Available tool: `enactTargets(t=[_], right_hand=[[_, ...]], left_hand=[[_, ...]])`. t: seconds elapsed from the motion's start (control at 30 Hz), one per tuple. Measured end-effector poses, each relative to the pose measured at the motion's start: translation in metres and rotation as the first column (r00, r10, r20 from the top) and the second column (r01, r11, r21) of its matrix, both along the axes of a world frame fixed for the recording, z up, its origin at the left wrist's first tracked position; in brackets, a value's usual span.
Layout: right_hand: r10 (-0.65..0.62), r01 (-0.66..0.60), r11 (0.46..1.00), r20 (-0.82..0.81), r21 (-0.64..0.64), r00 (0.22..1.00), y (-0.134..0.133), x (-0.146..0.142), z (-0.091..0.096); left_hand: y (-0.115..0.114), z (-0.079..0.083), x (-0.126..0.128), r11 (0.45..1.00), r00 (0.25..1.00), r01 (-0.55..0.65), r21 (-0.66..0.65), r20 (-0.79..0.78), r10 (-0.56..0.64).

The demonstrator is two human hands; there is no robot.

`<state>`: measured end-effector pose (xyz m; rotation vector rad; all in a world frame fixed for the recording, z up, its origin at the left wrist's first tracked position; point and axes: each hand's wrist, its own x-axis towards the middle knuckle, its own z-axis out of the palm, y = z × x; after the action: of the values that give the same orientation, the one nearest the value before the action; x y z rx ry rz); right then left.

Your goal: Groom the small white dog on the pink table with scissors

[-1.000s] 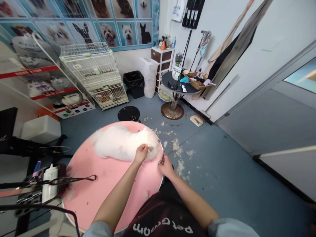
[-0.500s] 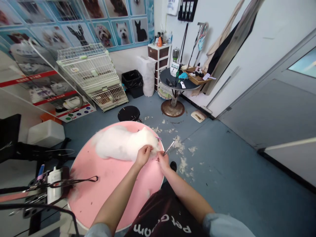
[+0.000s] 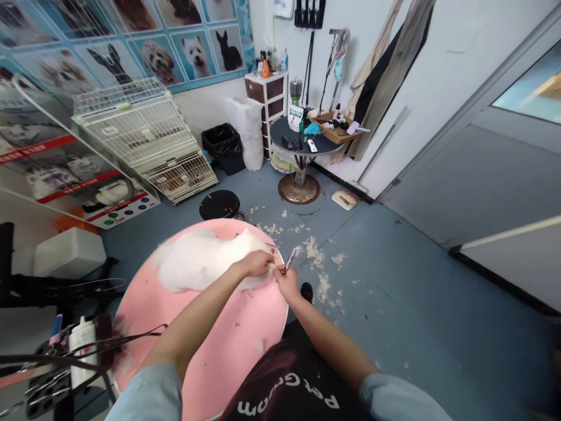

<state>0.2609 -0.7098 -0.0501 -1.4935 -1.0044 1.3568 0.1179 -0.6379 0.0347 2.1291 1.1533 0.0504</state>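
A small white fluffy animal (image 3: 199, 260) lies on a round pink table (image 3: 210, 345). My left hand (image 3: 255, 263) is closed on the fur at its head end, near the table's right rim. My right hand (image 3: 286, 282) is closed on a pair of grooming scissors (image 3: 289, 259), whose blades point up and away, right beside the left hand's fingers.
White fur clippings (image 3: 318, 269) lie on the blue floor to the right. A black stool (image 3: 219, 204) stands behind the table. Wire cages (image 3: 140, 137), a black bin (image 3: 222, 143) and a small dark round table (image 3: 302, 146) with tools are farther back. A tool rack (image 3: 65, 362) is at lower left.
My right hand has moved the scissors up close to the animal's head and my left hand. The view has shifted right, so the table sits more to the left.
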Motion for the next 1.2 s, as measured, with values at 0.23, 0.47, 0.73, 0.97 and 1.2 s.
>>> enactTargets(t=[0.23,0.47,0.73,0.97,1.2], right_hand=[[0.247,-0.272,0.959,-0.236,-0.082,0.94,-0.029,-0.003,-0.025],[0.403,-0.438,0.897,-0.288,-0.065,0.868,-0.069,-0.016,-0.049],[0.499,-0.507,0.861,-0.267,0.044,0.824,-0.049,-0.012,-0.048],[0.489,-0.501,0.865,-0.254,0.019,0.835,-0.048,-0.011,-0.046],[0.539,-0.543,0.84,-0.109,-0.004,0.835,-0.046,0.001,-0.043]], left_hand=[[0.006,0.005,-0.01,0.988,0.982,-0.133,-0.076,0.121,0.142],[0.011,-0.002,-0.021,0.97,0.945,-0.173,-0.171,0.247,0.213],[0.01,-0.004,-0.019,0.956,0.924,-0.213,-0.2,0.277,0.264],[0.007,-0.006,-0.016,0.962,0.934,-0.223,-0.159,0.247,0.257],[0.006,-0.006,-0.015,0.97,0.951,-0.206,-0.131,0.205,0.23]])
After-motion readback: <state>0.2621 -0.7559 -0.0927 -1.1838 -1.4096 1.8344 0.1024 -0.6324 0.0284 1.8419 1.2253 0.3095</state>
